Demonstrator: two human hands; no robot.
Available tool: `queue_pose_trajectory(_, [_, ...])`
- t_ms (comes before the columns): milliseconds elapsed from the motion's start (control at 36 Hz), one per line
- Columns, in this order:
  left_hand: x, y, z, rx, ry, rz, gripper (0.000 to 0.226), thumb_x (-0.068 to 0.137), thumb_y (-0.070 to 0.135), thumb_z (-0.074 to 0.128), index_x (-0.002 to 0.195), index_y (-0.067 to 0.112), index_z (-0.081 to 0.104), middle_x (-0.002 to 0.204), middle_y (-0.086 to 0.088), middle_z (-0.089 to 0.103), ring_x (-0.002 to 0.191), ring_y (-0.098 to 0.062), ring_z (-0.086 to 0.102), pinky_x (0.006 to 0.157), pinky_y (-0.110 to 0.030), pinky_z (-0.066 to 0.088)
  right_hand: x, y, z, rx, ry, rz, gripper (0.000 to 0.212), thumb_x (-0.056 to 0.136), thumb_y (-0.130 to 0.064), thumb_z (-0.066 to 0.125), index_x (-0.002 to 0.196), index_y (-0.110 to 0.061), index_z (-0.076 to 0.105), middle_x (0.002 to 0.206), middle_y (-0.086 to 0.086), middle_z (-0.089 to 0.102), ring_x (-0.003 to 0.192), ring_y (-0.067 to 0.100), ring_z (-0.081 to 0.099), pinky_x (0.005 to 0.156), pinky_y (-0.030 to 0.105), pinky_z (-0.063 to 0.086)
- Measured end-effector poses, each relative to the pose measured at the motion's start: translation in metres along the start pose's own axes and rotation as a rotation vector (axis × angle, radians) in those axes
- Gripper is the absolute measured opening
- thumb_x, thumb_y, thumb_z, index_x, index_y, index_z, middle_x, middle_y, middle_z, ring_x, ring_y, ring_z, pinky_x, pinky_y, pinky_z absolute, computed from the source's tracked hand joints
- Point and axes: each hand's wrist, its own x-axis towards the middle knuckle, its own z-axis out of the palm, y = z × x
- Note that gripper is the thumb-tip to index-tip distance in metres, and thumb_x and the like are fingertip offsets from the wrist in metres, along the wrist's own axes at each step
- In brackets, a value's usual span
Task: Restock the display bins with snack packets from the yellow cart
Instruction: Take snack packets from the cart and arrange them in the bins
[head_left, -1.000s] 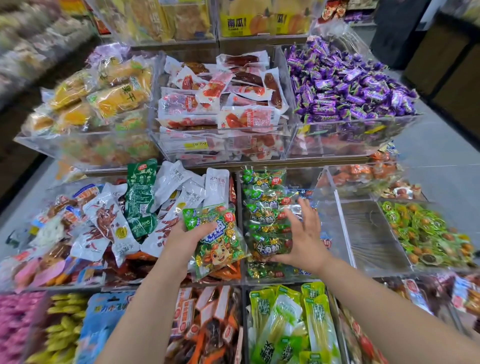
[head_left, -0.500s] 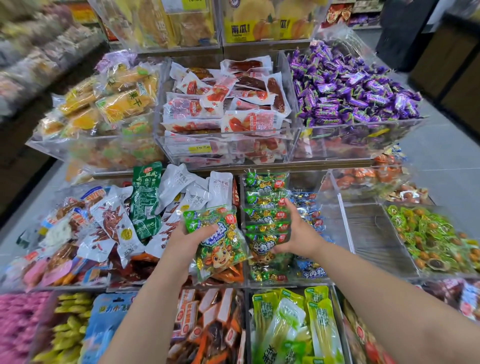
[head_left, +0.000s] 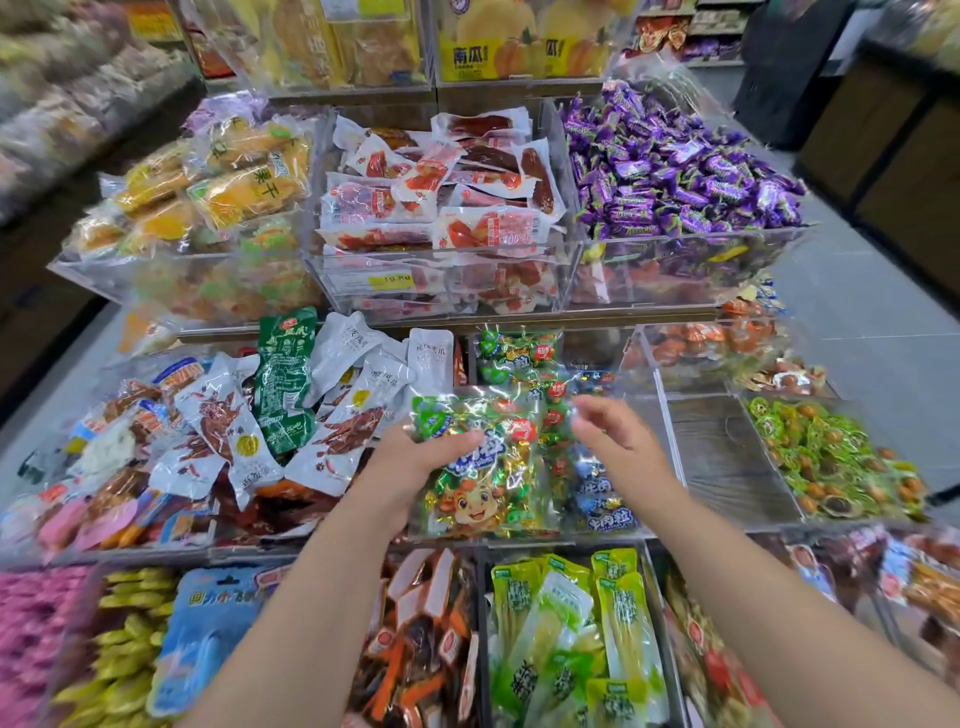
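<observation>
My left hand (head_left: 415, 457) grips a green snack packet with a cartoon cow (head_left: 478, 483) by its left side, thumb across the front, and holds it over the clear middle bin (head_left: 660, 415). Inside that bin stands a row of the same green packets (head_left: 519, 353), with blue ones (head_left: 602, 499) beside them. My right hand (head_left: 618, 441) hovers just right of the held packet, fingers loosely bent, holding nothing. The yellow cart is out of view.
An empty clear bin (head_left: 722, 457) with a wood-grain floor lies right of the middle bin. White and green pouches (head_left: 311, 410) heap up on the left. Purple candies (head_left: 675, 166) and red sausage packs (head_left: 441, 197) fill the upper tier. Green packs (head_left: 571, 639) sit below.
My left hand has carried the cow packet rightward over the middle bin. My right hand has let go of the packet row and lifted clear of it.
</observation>
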Motion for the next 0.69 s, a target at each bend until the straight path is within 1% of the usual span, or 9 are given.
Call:
queue_pose_trajectory(83, [0.000,-0.003,0.014,0.049,-0.017,0.022,0.055,0.051,0.035,0.088,0.092,0.019,0.054,0.080,0.010,0.074,0.065,0.001,0.067,0.064,-0.023,0.052,-0.011,-0.013,0.010,0.021,-0.293,0.142,0.082,0.042,-0.070,0.078,0.113,-0.042,0.048,0.083,-0.012,0.064,0.082,0.007,0.064,0.071,0.021,0.049])
queue_pose_trajectory(139, [-0.002,-0.002,0.021,0.087,0.001,0.054,0.049,0.048,0.042,0.088,0.083,0.028,0.057,0.074,0.011,0.074,0.058,0.005,0.066,0.056,-0.026,0.049,-0.014,-0.009,0.016,0.010,-0.297,0.201,0.102,0.039,-0.061,0.084,0.125,-0.035,0.036,0.084,-0.013,0.055,0.079,0.008,0.057,0.071,0.027,0.044])
queue_pose_trajectory(222, [-0.004,0.000,0.026,0.129,0.074,0.071,0.092,0.041,0.072,0.079,0.117,0.024,0.060,0.125,0.001,0.064,0.106,-0.014,0.064,0.086,-0.037,0.050,-0.016,0.000,0.010,0.122,-0.231,0.267,0.080,0.060,-0.029,0.087,0.124,-0.034,0.039,0.103,-0.003,0.054,0.095,0.011,0.059,0.077,0.025,0.046])
queue_pose_trajectory(250, [-0.003,0.001,0.026,0.146,0.117,0.048,0.105,0.051,0.076,0.072,0.137,0.021,0.048,0.142,-0.001,0.050,0.124,-0.021,0.053,0.096,-0.042,0.043,-0.017,0.004,0.005,0.116,-0.205,0.280,0.069,0.065,-0.022,0.085,0.117,-0.039,0.043,0.107,-0.004,0.055,0.097,0.009,0.060,0.078,0.025,0.047])
queue_pose_trajectory(306, [0.001,-0.001,0.019,0.125,0.221,0.036,0.105,0.070,0.073,0.062,0.151,0.018,0.023,0.156,-0.004,0.028,0.138,-0.027,0.035,0.105,-0.044,0.034,-0.019,0.012,-0.008,0.085,-0.146,0.274,0.053,0.069,-0.015,0.082,0.104,-0.041,0.051,0.107,-0.007,0.062,0.100,0.010,0.061,0.084,0.028,0.050])
queue_pose_trajectory(417, [0.006,-0.001,-0.001,-0.023,0.283,0.075,0.090,0.081,0.051,0.068,0.151,0.016,0.024,0.155,-0.007,0.030,0.135,-0.025,0.036,0.105,-0.044,0.032,-0.020,0.030,-0.024,0.023,-0.038,0.264,0.034,0.070,-0.008,0.080,0.092,-0.026,0.061,0.086,-0.012,0.070,0.087,0.011,0.063,0.067,0.012,0.048])
queue_pose_trajectory(556, [0.004,-0.006,-0.013,-0.172,0.172,0.032,0.106,0.072,0.039,0.080,0.152,0.014,0.014,0.158,-0.011,0.019,0.141,-0.036,0.028,0.106,-0.063,0.032,-0.013,0.047,0.002,-0.122,-0.089,0.261,0.034,0.071,-0.003,0.078,0.085,-0.026,0.056,0.085,-0.003,0.064,0.074,0.007,0.058,0.072,0.023,0.045])
queue_pose_trajectory(611, [0.002,-0.010,-0.013,-0.166,0.142,0.029,0.098,0.072,0.031,0.080,0.149,0.013,0.021,0.155,-0.012,0.026,0.139,-0.034,0.033,0.109,-0.059,0.030,-0.008,0.052,0.016,-0.207,-0.093,0.231,0.036,0.072,-0.005,0.078,0.082,-0.028,0.053,0.079,-0.009,0.060,0.071,0.003,0.055,0.066,0.015,0.041])
queue_pose_trajectory(694, [-0.002,-0.013,-0.016,-0.152,0.110,0.052,0.061,0.077,0.027,0.075,0.128,0.021,0.043,0.144,-0.008,0.046,0.132,-0.028,0.044,0.112,-0.050,0.028,-0.002,0.054,0.028,-0.312,-0.089,0.210,0.052,0.072,-0.016,0.081,0.114,-0.027,0.052,0.100,-0.013,0.054,0.093,0.008,0.051,0.074,0.013,0.039])
